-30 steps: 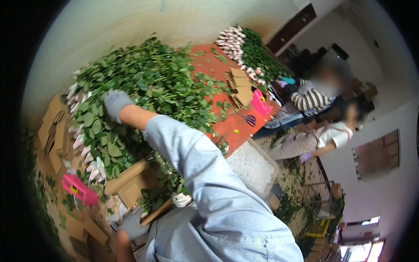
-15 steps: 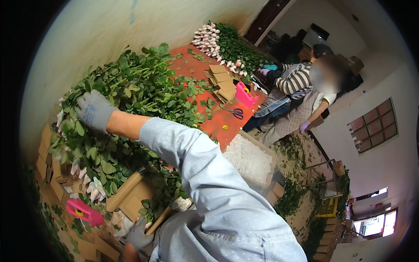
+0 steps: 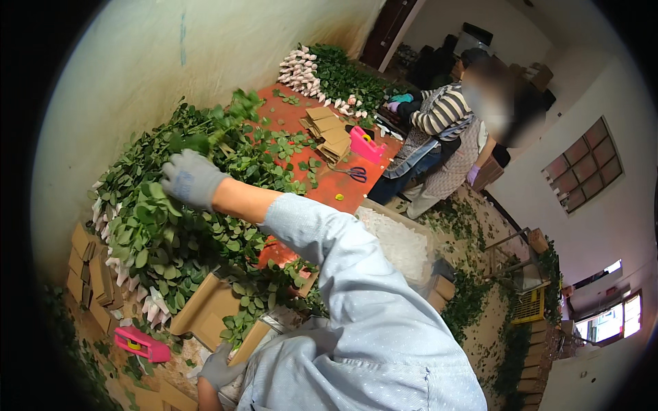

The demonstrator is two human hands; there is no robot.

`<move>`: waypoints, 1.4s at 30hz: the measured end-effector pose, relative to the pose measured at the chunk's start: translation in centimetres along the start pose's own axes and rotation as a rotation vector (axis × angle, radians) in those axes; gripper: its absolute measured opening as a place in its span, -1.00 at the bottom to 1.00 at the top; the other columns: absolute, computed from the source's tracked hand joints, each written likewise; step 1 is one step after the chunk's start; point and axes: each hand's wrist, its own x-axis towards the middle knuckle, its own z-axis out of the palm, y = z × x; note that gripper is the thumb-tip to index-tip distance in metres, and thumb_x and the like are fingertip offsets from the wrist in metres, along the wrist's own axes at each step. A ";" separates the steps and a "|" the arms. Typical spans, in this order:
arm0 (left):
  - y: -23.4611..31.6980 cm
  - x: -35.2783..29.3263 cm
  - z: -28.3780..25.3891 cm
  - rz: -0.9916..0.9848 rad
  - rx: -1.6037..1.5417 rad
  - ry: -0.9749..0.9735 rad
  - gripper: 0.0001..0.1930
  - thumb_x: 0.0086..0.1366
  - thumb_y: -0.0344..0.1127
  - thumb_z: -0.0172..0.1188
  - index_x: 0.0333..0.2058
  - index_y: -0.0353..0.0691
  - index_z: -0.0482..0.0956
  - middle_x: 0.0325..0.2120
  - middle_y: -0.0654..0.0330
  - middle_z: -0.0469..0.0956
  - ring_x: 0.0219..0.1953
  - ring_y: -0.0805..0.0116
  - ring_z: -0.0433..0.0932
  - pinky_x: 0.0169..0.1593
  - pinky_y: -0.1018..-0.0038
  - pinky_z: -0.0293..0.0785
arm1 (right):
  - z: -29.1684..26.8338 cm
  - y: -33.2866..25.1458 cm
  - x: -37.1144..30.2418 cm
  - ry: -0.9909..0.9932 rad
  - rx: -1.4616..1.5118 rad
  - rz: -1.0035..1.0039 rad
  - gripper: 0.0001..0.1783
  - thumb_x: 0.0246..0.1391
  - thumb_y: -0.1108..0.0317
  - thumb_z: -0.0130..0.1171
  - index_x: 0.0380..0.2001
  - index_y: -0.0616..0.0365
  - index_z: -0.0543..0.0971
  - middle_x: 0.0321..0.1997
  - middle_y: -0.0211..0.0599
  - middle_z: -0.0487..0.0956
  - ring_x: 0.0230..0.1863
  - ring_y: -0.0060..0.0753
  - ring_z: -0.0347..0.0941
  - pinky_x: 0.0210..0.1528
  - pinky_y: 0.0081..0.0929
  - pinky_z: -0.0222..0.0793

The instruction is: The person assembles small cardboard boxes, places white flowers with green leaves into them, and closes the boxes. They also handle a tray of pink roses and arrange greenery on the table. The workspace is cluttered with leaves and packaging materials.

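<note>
A big heap of leafy green rose stems (image 3: 226,164) lies on the red table (image 3: 274,113), pale pink blooms (image 3: 156,308) along its left and near edge. My right hand (image 3: 194,179), in a grey glove, reaches across the heap with fingers curled around rose stems; blurred leaves stick out above it. At the lower edge my left hand (image 3: 221,367), also gloved, is closed on the near edge of a folded cardboard wrapper (image 3: 205,308). Some leafy stems (image 3: 240,322) lie inside that wrapper. The left fingertips are partly hidden.
A pink tape dispenser (image 3: 142,344) and stacked cardboard pieces (image 3: 99,274) are at the near left. Farther off lie scissors (image 3: 353,174), more cardboard (image 3: 327,130), another pink dispenser (image 3: 366,144) and bundled roses (image 3: 298,72). A bin of white material (image 3: 397,240) stands right; people (image 3: 442,113) work beyond.
My right hand has moved right and away from the heap's left edge, with leaves stirring around it. My left hand stays at the cardboard wrapper. The whole view has shifted slightly.
</note>
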 end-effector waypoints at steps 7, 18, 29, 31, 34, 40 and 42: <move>2.7 -0.8 -1.7 -0.094 -0.026 -0.092 -0.20 0.11 0.08 0.37 0.20 -0.39 0.46 0.17 -0.24 0.49 0.17 -0.16 0.52 0.23 0.19 0.45 | -2.5 -0.4 -5.2 -0.056 -0.046 0.094 -0.86 0.05 0.21 0.18 -0.37 -0.05 0.64 -0.25 -0.33 0.55 -0.14 -0.20 0.52 -0.15 -0.25 0.39; 2.5 -0.1 -1.4 -0.032 -0.033 -0.067 -0.21 0.11 0.07 0.34 0.19 -0.41 0.46 0.13 -0.28 0.51 0.17 -0.19 0.52 0.23 0.20 0.44 | -7.4 -8.1 5.1 0.245 0.265 -0.177 -0.84 -0.01 0.26 0.22 -0.61 0.00 0.63 -0.54 -0.32 0.60 -0.46 -0.21 0.59 -0.52 -0.28 0.49; 1.1 -0.6 -0.7 -0.086 -0.057 -0.067 -0.15 0.12 0.06 0.33 0.26 -0.46 0.40 0.22 -0.32 0.44 0.26 -0.21 0.46 0.28 0.21 0.41 | -6.2 -8.3 5.2 0.054 0.510 -0.312 -0.77 -0.08 0.23 0.21 -0.67 0.08 0.68 -0.61 -0.27 0.61 -0.54 -0.16 0.61 -0.51 -0.22 0.53; 0.7 -0.8 -0.4 -0.075 -0.058 -0.054 -0.14 0.12 0.06 0.33 0.26 -0.46 0.39 0.24 -0.33 0.43 0.27 -0.21 0.45 0.29 0.21 0.41 | -4.4 -3.1 4.5 -0.150 0.214 -0.249 -0.84 -0.11 0.26 0.23 -0.64 0.01 0.70 -0.57 -0.29 0.63 -0.48 -0.15 0.63 -0.47 -0.22 0.56; 2.8 0.4 -1.3 -0.041 -0.085 -0.097 -0.15 0.12 0.05 0.33 0.26 -0.45 0.40 0.24 -0.34 0.42 0.28 -0.21 0.44 0.30 0.20 0.40 | -1.9 6.0 -0.2 -0.450 0.021 0.095 -0.77 0.09 0.18 0.23 -0.53 -0.03 0.75 -0.42 -0.27 0.69 -0.26 -0.13 0.68 -0.32 -0.16 0.60; 1.7 0.0 -1.1 -0.057 -0.151 -0.126 -0.14 0.10 0.03 0.37 0.30 -0.38 0.36 0.25 -0.31 0.42 0.30 -0.21 0.42 0.31 0.16 0.39 | 3.0 9.9 -5.2 -0.362 -0.282 0.201 -0.81 0.19 0.26 0.14 -0.21 -0.07 0.70 -0.14 -0.34 0.64 -0.02 -0.22 0.55 -0.11 -0.23 0.51; 0.4 -0.6 -0.7 -0.103 -0.184 -0.125 -0.11 0.09 0.04 0.39 0.32 -0.34 0.33 0.25 -0.27 0.42 0.31 -0.21 0.41 0.30 0.14 0.40 | 2.1 8.1 -4.8 -0.251 -0.187 0.131 -0.85 0.12 0.29 0.16 -0.26 -0.06 0.67 -0.21 -0.33 0.60 -0.06 -0.22 0.53 -0.12 -0.23 0.48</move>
